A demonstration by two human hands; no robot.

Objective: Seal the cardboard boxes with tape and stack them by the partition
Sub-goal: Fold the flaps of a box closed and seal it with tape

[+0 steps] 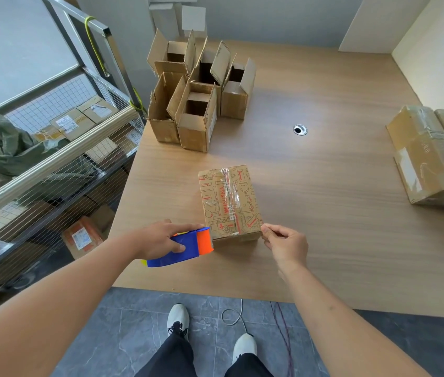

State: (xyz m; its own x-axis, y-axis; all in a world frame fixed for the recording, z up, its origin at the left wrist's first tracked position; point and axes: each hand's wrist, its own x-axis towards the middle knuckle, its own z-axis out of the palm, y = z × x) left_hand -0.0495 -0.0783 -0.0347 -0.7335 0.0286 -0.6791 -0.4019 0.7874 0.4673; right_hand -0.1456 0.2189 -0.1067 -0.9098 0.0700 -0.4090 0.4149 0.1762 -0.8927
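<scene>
The printed box (230,203) sits on the tabletop (337,186) near its front edge, flaps closed, with a strip of clear tape running lengthwise down the middle of its top. The left hand (162,236) grips the blue and orange tape dispenser (185,247), fingers and thumb curled round its body, the orange end just beside the box's near left corner. The right hand (284,242) is at the near right corner with thumb and fingertips pinched together; whether they hold a tape end or only touch the cardboard is too small to tell.

The step in hand looks like the finish of the top seam: the strip reaches the near edge, and the hands seem to be cutting or pressing down its tail. By that reading, this box is nearly sealed but not yet stacked.

Well behind it, at the far left of the tabletop, stands a cluster of about 5 open boxes (196,104), flaps up, untaped. At the right edge lies a pile of sealed boxes (430,156) beside the white partition (438,58), the likely stacking place.

The next move calls for smoothing the tape over the front face, setting the dispenser down or keeping it clear, then carrying the box right to the pile and fetching an open one.
</scene>
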